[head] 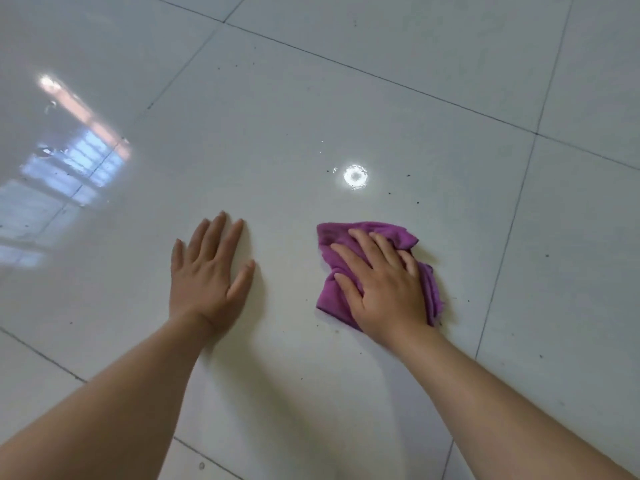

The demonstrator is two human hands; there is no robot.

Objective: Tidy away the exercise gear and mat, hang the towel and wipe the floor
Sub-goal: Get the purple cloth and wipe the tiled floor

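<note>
The right hand [384, 289] lies flat on a purple cloth [332, 292], with its grip spread out and the fingers [360, 244] pressing down on top. It does not pinch the cloth; the palm just pushes it onto the floor [346, 91]. The cloth is bunched up and sits right of the middle of the frame, touching the floor. Parts of it stick out past the fingertips, to the left of the thumb, and along the right side of the hand.

The left hand [207, 275] is flat on the floor too, left of the cloth and apart from it. Its grip is open, with the fingers close together and the thumb pointing out to the right. It holds nothing.

Both bare arms reach in from the bottom corners of the frame.

The floor is made of big, shiny, pale tiles with thin dark lines between them. Small dark specks are dotted over the tiles, many near the cloth and above it. A round bright spot of light [355, 176] shines on the floor just above the cloth. A window's reflection [79, 161] glows in the upper left of the frame.
</note>
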